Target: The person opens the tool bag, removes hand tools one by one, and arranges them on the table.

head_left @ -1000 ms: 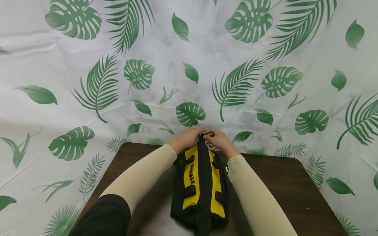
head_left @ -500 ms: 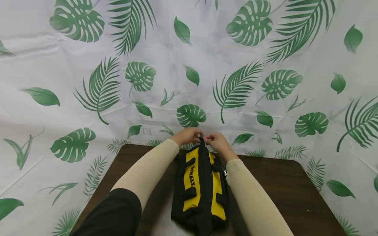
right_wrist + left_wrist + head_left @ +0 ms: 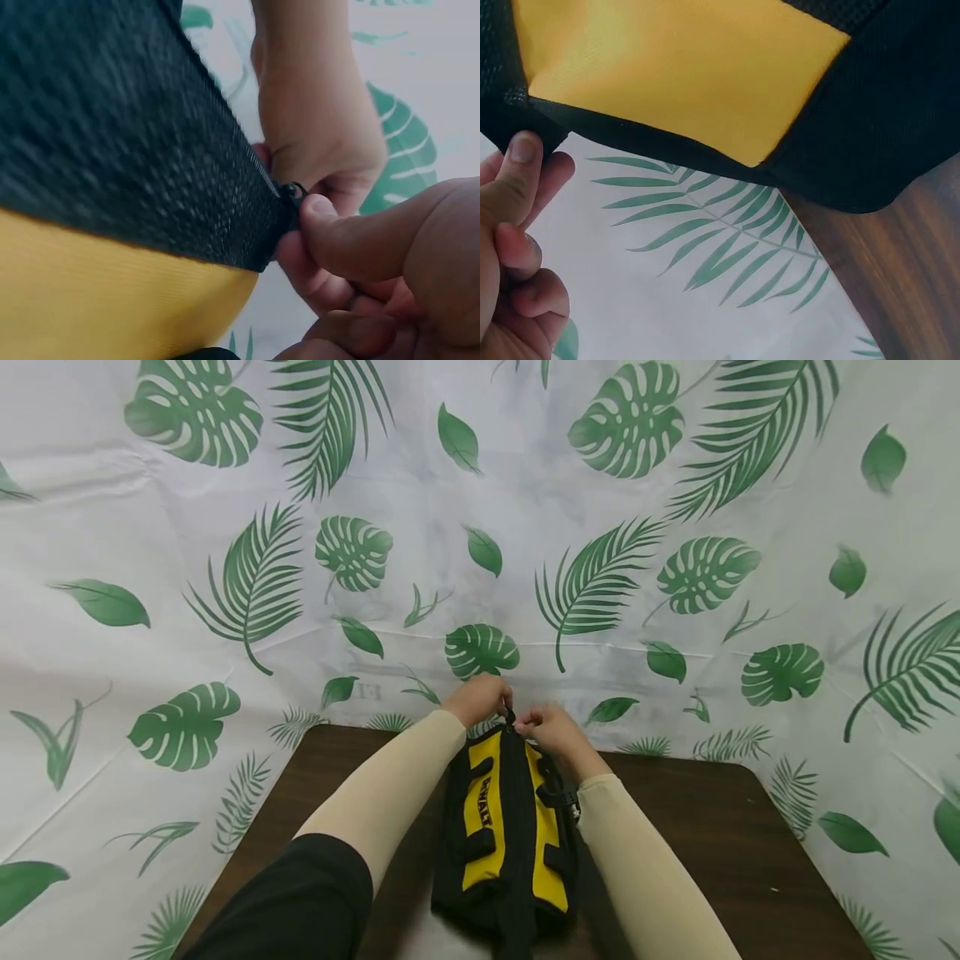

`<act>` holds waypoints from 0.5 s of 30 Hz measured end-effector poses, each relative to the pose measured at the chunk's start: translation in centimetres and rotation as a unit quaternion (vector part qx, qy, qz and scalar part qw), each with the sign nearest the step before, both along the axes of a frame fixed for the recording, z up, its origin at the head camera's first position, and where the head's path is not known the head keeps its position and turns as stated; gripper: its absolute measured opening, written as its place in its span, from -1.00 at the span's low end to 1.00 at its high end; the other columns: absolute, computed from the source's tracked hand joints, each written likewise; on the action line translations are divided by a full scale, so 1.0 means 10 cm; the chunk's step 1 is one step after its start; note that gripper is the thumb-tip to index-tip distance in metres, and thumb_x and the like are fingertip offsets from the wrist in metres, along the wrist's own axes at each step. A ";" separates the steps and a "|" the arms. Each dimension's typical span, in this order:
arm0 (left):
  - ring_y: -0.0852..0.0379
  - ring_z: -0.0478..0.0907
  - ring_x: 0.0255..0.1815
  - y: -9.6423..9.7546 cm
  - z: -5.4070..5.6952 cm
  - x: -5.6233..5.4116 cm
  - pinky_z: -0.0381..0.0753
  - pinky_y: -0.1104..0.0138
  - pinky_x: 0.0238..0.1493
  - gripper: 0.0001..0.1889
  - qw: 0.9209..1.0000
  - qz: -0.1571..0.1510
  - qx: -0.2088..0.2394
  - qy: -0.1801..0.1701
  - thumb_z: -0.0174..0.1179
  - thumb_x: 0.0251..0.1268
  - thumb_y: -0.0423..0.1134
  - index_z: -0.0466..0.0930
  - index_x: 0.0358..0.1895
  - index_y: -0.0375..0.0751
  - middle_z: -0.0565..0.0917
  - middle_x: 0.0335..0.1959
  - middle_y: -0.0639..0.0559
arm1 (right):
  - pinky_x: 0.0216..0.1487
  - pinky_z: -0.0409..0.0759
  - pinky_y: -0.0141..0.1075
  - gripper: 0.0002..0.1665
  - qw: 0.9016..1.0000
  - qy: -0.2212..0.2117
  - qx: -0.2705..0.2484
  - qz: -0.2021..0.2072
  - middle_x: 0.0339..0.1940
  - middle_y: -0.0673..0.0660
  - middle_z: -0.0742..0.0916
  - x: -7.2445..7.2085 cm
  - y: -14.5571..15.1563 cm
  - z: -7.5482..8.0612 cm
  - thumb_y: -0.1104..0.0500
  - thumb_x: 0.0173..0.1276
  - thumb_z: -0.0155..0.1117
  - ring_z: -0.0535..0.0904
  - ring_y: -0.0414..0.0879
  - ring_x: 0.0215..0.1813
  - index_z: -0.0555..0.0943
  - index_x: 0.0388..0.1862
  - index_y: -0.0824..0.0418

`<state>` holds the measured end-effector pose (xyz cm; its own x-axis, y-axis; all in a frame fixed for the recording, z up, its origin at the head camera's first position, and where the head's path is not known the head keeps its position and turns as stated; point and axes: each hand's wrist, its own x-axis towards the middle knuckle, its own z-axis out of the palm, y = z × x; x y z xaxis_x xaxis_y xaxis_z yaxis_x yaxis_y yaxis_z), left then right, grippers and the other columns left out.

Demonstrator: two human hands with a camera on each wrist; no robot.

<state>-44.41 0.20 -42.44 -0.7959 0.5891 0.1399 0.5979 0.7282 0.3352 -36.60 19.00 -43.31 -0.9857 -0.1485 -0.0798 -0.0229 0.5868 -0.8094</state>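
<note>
- Left hand (image 3: 480,697), centre of frame: fingers pinching the black end tab (image 3: 544,124) of the bag. Slightly higher than half a second ago.
- Bag (image 3: 506,835), yellow/black, lower centre, lying lengthwise on the tabletop (image 3: 690,810). Barely shifted.
- Right hand (image 3: 553,731), just right of the tab: thumb and finger nipping what looks like the zip pull (image 3: 292,193). Dropped a bit toward the bag over the last second. My read: left steadies the end, right works the pull; it's at the far end, so little zip travel so far.
- Around, left to right: leaf-print backdrop (image 3: 420,543) behind everything, left sleeve (image 3: 386,797), right sleeve (image 3: 645,860), pale speck (image 3: 775,889) lower right, off to the side.
- In the way: hands hide part of the far end. Black loop (image 3: 553,795) on the bag's right sits close to the right sleeve.
</note>
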 end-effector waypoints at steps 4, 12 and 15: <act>0.11 0.76 -0.03 0.02 -0.04 0.02 0.78 0.24 0.09 -0.91 1.000 0.025 -0.003 0.010 0.38 0.55 -0.28 0.87 -0.11 -0.07 0.84 -0.08 0.06 | 0.14 0.67 -0.08 -0.80 1.000 0.003 0.019 0.017 -0.10 0.13 0.80 0.12 0.03 -0.02 0.14 0.67 0.31 0.69 0.04 0.00 0.82 -0.10 0.19; 0.09 0.73 -0.07 0.04 -0.07 0.11 0.75 0.20 0.07 -0.90 0.998 0.057 0.001 0.016 0.35 0.59 -0.24 0.84 -0.14 -0.05 0.82 -0.10 0.06 | -0.12 0.58 -0.22 -0.81 0.996 0.035 0.053 0.060 -0.25 0.06 0.80 0.52 0.10 -0.08 0.14 0.65 0.35 0.65 -0.05 -0.19 0.81 -0.21 0.11; 0.07 0.73 -0.07 0.05 -0.06 0.15 0.75 0.18 0.07 -0.89 0.998 0.058 0.006 0.015 0.32 0.61 -0.26 0.83 -0.13 -0.06 0.82 -0.08 0.03 | -0.13 0.58 -0.22 -0.82 0.997 0.037 0.040 0.063 -0.29 0.06 0.78 0.69 0.12 -0.09 0.18 0.64 0.36 0.63 -0.06 -0.21 0.80 -0.23 0.11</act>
<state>-42.93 0.66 -43.06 -0.8542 0.4913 0.1705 0.5193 0.7894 0.3274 -29.68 20.21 -44.17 -0.9634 -0.2671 -0.0234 -0.1586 0.6383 -0.7532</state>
